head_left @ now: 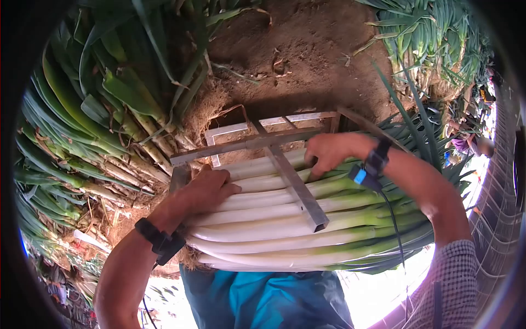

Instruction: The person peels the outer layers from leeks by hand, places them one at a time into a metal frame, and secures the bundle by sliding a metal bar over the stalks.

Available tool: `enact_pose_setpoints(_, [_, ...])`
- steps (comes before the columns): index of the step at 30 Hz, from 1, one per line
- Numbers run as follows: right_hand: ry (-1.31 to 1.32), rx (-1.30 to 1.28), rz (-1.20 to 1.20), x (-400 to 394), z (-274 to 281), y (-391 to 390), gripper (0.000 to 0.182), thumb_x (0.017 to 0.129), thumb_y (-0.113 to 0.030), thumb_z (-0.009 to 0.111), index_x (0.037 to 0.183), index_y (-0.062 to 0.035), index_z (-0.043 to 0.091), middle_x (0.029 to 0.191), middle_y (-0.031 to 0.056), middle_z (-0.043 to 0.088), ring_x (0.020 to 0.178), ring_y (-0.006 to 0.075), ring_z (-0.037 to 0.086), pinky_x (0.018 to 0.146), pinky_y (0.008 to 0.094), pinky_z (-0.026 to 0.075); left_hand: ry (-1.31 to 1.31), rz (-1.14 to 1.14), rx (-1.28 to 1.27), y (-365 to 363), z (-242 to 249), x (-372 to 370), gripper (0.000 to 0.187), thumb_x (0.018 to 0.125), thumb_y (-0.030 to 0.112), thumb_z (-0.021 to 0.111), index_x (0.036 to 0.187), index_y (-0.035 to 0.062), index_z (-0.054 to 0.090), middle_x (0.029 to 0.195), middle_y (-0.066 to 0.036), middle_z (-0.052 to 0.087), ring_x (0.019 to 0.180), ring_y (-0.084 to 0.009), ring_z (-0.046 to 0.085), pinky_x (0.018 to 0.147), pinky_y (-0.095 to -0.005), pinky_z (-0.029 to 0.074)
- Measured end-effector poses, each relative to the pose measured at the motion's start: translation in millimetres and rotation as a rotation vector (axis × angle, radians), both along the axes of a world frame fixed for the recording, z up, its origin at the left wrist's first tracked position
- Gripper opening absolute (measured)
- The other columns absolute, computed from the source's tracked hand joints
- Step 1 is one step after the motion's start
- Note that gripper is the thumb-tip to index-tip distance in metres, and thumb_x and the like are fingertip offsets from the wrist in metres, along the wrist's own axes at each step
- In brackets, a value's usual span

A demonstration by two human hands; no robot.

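A thick layer of large green onions (263,216) lies side by side in a metal frame (296,189), white stems to the left and green leaves to the right. One square bar of the frame slants across the stems. My left hand (211,189) rests over the white stems near the root ends, with its fingers laid on them. Behind the slanted bar, my right hand (331,153) bends its fingers around an onion where white turns green. The fingertips of my right hand are partly hidden among the stems.
A large pile of green onions (93,126) with dry roots lies on the left. Another heap of green onions (433,44) stands at the back right. Bare brown soil (290,55) lies beyond the frame. Blue-green cloth (263,296) is below the onions. Netting (496,208) runs along the right.
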State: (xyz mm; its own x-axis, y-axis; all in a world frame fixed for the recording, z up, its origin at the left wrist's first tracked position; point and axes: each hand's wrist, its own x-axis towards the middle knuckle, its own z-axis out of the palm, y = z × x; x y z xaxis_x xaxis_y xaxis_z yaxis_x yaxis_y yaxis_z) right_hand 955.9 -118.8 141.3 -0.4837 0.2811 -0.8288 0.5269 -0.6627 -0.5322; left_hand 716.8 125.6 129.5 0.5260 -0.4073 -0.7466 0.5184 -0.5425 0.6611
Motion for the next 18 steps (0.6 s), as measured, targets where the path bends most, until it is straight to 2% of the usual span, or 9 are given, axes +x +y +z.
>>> enact_pose_setpoints(2, [-0.27,0.189,0.069,-15,30,-11,0.036,0.083,-0.027,0.073,0.105,0.0018,0.07,0.095,0.0177,0.073,0.089,0.0337,0.069,0.078,0.0452,0.053,0.028,0.048,-0.019,0,2,0,0.044,0.096,0.039,0.063,0.104,-0.0039,0.07,0.102,-0.026,0.07,0.099,-0.0415,0.066,0.092,-0.0478,0.05])
enact_pose_setpoints(5, [-0.339,0.203,0.237,-7,56,-4,0.04,0.085,-0.025,0.069,0.116,0.0015,0.066,0.106,0.0213,0.07,0.101,0.0404,0.066,0.089,0.0488,0.052,0.083,0.048,-0.054,1,6,7,0.049,0.098,0.042,0.059,0.1,-0.0066,0.069,0.106,-0.031,0.068,0.111,-0.0468,0.059,0.101,-0.0529,0.043])
enact_pose_setpoints(8, [-0.308,0.136,0.277,-3,61,-2,0.042,0.086,-0.027,0.07,0.117,0.0007,0.067,0.107,0.0237,0.07,0.102,0.0406,0.066,0.09,0.0487,0.052,0.019,0.059,-0.024,1,10,6,0.049,0.098,0.041,0.058,0.099,-0.007,0.069,0.103,-0.031,0.068,0.107,-0.046,0.061,0.099,-0.0522,0.045])
enact_pose_setpoints(11, [-0.29,0.097,0.047,2,52,-19,0.042,0.085,-0.027,0.07,0.116,0.0017,0.068,0.105,0.0236,0.071,0.101,0.0407,0.067,0.09,0.0492,0.052,0.034,0.069,-0.071,2,3,5,0.05,0.099,0.041,0.058,0.099,-0.0074,0.069,0.101,-0.03,0.069,0.103,-0.0445,0.064,0.096,-0.0501,0.048])
enact_pose_setpoints(14, [-0.214,0.06,0.032,7,48,-24,0.043,0.086,-0.029,0.072,0.115,0.003,0.069,0.103,0.0234,0.072,0.099,0.0394,0.069,0.088,0.0471,0.053,0.054,0.019,-0.092,4,4,6,0.05,0.098,0.041,0.058,0.098,-0.0068,0.07,0.101,-0.028,0.069,0.1,-0.0434,0.066,0.093,-0.0485,0.049])
enact_pose_setpoints(18, [-0.019,-0.039,-0.141,16,19,-40,0.046,0.085,-0.034,0.074,0.112,0.0026,0.072,0.101,0.0225,0.074,0.097,0.0371,0.07,0.086,0.0432,0.054,0.037,0.043,-0.116,2,-8,-2,0.045,0.098,0.042,0.061,0.1,-0.0019,0.072,0.093,-0.025,0.071,0.093,-0.04,0.069,0.087,-0.0459,0.053])
